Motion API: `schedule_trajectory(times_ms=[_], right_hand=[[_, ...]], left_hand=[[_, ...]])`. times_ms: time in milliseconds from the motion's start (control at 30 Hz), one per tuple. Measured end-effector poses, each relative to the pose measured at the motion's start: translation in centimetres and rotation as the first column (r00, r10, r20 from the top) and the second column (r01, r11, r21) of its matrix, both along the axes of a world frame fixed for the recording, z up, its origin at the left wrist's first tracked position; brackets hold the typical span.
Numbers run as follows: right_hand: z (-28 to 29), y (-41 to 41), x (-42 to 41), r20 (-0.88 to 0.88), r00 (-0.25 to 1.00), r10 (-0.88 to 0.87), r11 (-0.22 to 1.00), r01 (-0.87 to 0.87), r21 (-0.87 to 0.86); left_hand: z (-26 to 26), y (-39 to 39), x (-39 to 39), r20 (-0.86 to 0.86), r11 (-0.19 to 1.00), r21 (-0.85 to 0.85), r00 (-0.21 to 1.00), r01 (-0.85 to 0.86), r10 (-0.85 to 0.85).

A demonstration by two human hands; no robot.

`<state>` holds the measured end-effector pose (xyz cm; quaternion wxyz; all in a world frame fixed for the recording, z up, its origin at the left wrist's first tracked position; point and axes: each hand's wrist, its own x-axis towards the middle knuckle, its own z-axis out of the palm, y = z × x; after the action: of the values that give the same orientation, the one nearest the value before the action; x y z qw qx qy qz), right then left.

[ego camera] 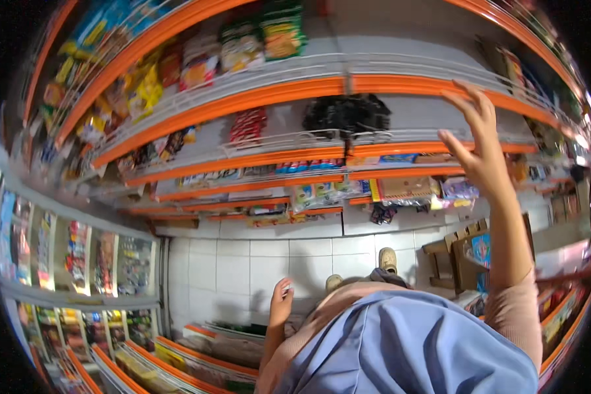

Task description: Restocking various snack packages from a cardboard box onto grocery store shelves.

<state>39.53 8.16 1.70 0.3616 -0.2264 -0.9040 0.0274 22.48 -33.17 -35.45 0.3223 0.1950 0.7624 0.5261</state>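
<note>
Raised at the right, my right hand [477, 133] has its fingers spread and holds nothing. It is in front of the orange-edged shelves [399, 83]; whether it touches a shelf edge I cannot tell. A black plastic bag [347, 113] lies on a shelf to its left, with red packets [247, 125] further left. Low beside my body, my left hand [280, 300] hangs over the tiled floor, its fingers slightly bent, with no object visible in it. Green snack packets [283, 32] stand on a higher shelf.
A glass-fronted display cooler [79, 295] with bottles stands at the left. Cardboard boxes [465, 256] sit on the floor at the right. Another shelf rack [207, 354] is behind me at the lower left. White floor tiles [271, 251] lie between the racks.
</note>
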Motion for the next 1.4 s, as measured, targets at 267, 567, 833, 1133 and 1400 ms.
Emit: schedule_trajectory(times_ms=[267, 567, 833, 1133, 1400], right_hand=[[-15.6, -2.5, 24.7, -0.048, 0.801, -0.596, 0.702, 0.492, -0.515], [-26.3, -1.2, 49.8, 0.150, 0.266, -0.952, 0.076, 0.683, -0.727], [-36.0, 9.2, 56.7, 0.597, 0.300, -0.744, -0.195, 0.757, -0.623], [-48.7, 10.9, 57.8, 0.982, 0.030, -0.187, 0.172, 0.985, 0.002], [-38.9, 13.5, 56.1, 0.917, 0.381, -0.117, 0.085, 0.924, -0.373]], left_hand=[[1.4, 15.4, -2.1, -0.052, 0.808, -0.071, 0.807, 0.585, -0.588], [6.1, 37.6, 14.4, -0.045, 0.444, -0.082, 0.441, 0.892, -0.896], [6.2, 47.5, 31.5, 0.079, 0.253, -0.056, 0.257, 0.966, -0.963], [6.3, 52.5, 37.0, 0.102, 0.269, -0.028, 0.270, 0.963, -0.957], [6.1, 54.1, 38.2, 0.204, 0.271, -0.022, 0.270, 0.962, -0.941]])
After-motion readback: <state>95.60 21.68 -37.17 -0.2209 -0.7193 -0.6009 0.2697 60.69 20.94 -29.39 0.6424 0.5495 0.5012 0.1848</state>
